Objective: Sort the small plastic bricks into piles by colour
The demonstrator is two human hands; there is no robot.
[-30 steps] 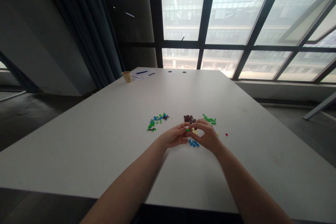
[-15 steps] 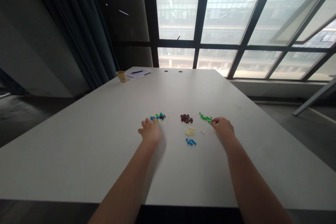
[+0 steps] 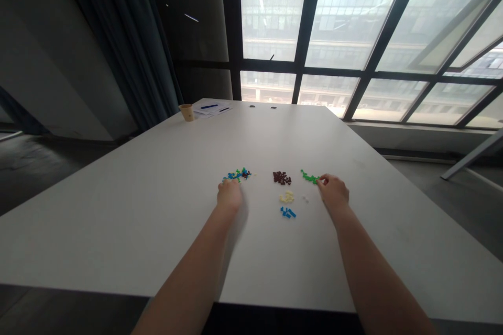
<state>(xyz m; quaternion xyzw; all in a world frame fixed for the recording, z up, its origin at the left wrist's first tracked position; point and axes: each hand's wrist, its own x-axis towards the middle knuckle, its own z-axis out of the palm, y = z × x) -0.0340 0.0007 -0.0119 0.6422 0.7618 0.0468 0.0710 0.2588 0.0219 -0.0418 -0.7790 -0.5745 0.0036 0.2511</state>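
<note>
My left hand [image 3: 229,194] rests at the near edge of a mixed heap of small building blocks [image 3: 236,174], in blue, green, yellow and dark brown. Its fingers are curled down at the blocks, and what they hold, if anything, is hidden. On the other side, my right hand [image 3: 334,191] pinches with thumb and forefinger at the right end of a line of small green blocks [image 3: 309,176]. Between the hands lie a dark brown pile [image 3: 282,178], a pale yellow group [image 3: 287,197] and several blue blocks [image 3: 288,213]. A few tiny white pieces [image 3: 305,198] sit by the yellow ones.
The blocks lie on a long white table [image 3: 157,230]. At its far left corner stand a tan paper cup [image 3: 187,113] and sheets of paper [image 3: 214,110] with a blue pen [image 3: 209,106]. Two dark discs are set at the far end, before large windows.
My left hand has closed its spread fingers and settled at the mixed heap. The right hand stays at the green blocks. The whole view has shifted slightly.
</note>
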